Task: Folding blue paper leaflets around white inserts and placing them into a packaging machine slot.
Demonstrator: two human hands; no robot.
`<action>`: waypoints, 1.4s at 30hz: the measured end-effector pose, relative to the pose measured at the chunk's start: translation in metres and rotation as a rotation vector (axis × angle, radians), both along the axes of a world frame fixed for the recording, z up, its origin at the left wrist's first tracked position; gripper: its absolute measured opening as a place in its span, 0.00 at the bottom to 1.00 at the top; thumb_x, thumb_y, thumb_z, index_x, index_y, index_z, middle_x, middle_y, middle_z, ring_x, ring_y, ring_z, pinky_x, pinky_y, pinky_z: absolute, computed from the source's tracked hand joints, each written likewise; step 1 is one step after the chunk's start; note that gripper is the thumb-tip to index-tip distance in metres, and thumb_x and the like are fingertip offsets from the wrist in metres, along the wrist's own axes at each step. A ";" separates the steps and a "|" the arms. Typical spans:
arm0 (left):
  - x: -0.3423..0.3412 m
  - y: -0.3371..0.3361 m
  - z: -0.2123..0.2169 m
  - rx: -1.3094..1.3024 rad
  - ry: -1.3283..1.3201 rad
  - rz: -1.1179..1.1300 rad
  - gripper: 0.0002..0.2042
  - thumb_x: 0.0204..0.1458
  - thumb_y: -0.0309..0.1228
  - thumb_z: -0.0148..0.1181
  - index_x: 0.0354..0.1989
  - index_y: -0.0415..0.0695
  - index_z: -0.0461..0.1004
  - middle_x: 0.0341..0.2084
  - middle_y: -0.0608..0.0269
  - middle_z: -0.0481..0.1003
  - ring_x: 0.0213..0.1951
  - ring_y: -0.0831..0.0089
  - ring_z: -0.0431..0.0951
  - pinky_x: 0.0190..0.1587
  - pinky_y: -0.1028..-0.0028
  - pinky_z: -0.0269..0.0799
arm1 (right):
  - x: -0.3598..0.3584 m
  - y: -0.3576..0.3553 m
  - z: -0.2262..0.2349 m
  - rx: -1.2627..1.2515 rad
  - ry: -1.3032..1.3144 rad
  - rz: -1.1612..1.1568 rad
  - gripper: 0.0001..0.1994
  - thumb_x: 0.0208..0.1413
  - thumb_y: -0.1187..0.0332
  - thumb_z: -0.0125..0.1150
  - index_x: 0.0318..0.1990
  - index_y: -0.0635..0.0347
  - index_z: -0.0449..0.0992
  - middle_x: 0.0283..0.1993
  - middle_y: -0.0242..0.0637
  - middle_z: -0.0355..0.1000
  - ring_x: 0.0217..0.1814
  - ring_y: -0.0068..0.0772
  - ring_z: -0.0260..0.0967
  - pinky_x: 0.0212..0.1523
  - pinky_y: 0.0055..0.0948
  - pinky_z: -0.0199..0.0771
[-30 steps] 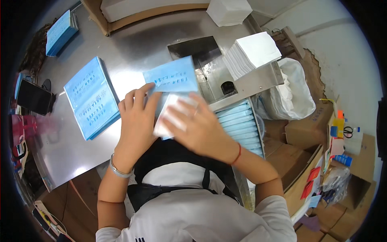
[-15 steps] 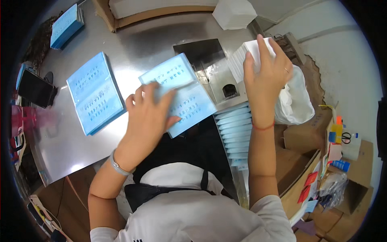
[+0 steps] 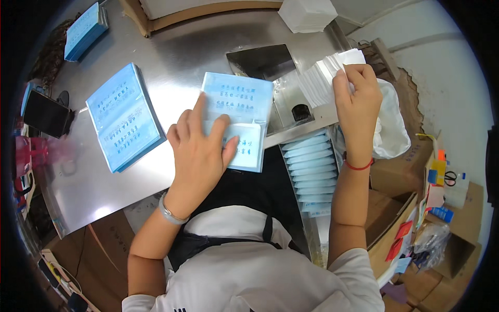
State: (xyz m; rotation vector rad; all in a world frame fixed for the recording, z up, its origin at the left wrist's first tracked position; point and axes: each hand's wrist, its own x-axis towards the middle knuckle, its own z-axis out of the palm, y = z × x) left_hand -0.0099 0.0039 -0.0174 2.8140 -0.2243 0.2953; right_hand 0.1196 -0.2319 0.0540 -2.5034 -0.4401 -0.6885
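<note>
Pinching white sheets (image 3: 321,80) by edge, right fingers (image 3: 342,88); left fingers (image 3: 218,130) splayed over packet (image 3: 240,100); bare tabletop (image 3: 169,93) leftward

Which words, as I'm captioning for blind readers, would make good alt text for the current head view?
A person's left hand rests on a blue packet at a metal table, while the right hand pinches the edge of a white paper stack. A pile of blue packets lies to the left; a white bag sits at the right.
</note>
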 end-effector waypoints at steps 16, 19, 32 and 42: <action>0.008 -0.007 0.025 -0.354 0.131 -0.145 0.29 0.43 0.20 0.65 0.59 0.46 0.70 0.63 0.44 0.61 0.41 0.51 0.79 0.46 0.61 0.77 | -0.052 0.072 -0.076 -0.466 -0.011 0.450 0.10 0.50 0.72 0.59 0.40 0.60 0.79 0.38 0.46 0.75 0.42 0.43 0.75 0.48 0.45 0.76; -0.001 -0.029 0.027 -0.516 -0.082 -0.292 0.20 0.46 0.21 0.64 0.51 0.43 0.76 0.58 0.45 0.68 0.38 0.53 0.80 0.45 0.62 0.77 | -0.010 0.079 -0.073 -0.558 0.116 0.331 0.07 0.50 0.70 0.58 0.36 0.58 0.79 0.34 0.47 0.76 0.38 0.43 0.77 0.42 0.43 0.79; -0.017 0.126 0.009 -0.446 -0.252 0.416 0.20 0.58 0.34 0.61 0.57 0.41 0.69 0.56 0.48 0.67 0.46 0.51 0.73 0.53 0.59 0.69 | -0.010 0.013 -0.018 -0.339 -0.233 -0.035 0.11 0.53 0.68 0.64 0.41 0.65 0.82 0.40 0.43 0.72 0.43 0.48 0.66 0.46 0.42 0.68; -0.001 0.015 0.000 -0.276 -0.093 -0.057 0.16 0.46 0.34 0.71 0.37 0.40 0.71 0.57 0.41 0.65 0.63 0.38 0.61 0.62 0.45 0.58 | -0.010 -0.011 0.006 -0.131 0.020 0.145 0.14 0.51 0.73 0.61 0.46 0.64 0.81 0.41 0.40 0.72 0.46 0.45 0.67 0.45 0.37 0.69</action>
